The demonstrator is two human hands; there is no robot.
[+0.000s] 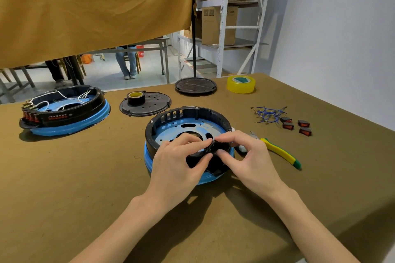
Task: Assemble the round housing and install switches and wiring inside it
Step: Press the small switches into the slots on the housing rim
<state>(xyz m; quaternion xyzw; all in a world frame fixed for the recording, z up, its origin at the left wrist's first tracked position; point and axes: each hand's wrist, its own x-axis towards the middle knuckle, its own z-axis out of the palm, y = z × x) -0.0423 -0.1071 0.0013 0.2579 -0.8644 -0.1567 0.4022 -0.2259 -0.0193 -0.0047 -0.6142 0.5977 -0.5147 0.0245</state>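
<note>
1. Round housing [171, 119], black ring on a blue base, sits mid-surface [64, 177], open side up. Inside: blue-filmed metal plate w/ cut-outs; no wires seen in it.
2. Left hand [177, 162] at the near rim, thumb + fingers curled round a small black part at the rim – prob. a switch, can't confirm. Grip narrow, pinching.
3. Right hand [245, 156] meets it from the other side, thumb + forefinger pinching the same black part. Grip narrow too.
4. Second housing [64, 109], far left, holds white wires and a row of red switches along its left wall.
5. Behind the worked housing: flat black cover [149, 107] w/ a black tape roll [136, 97] resting on it; farther back a black round base [195, 86] w/ a pole.
6. Yellow tape roll [241, 84] back right.
7. Right side: bundle of blue wires [268, 114], just beside it four loose red switches [297, 127].
8. Yellow-green handled pliers [282, 152] lie close by the right hand; their head is partly hidden by it.
</note>
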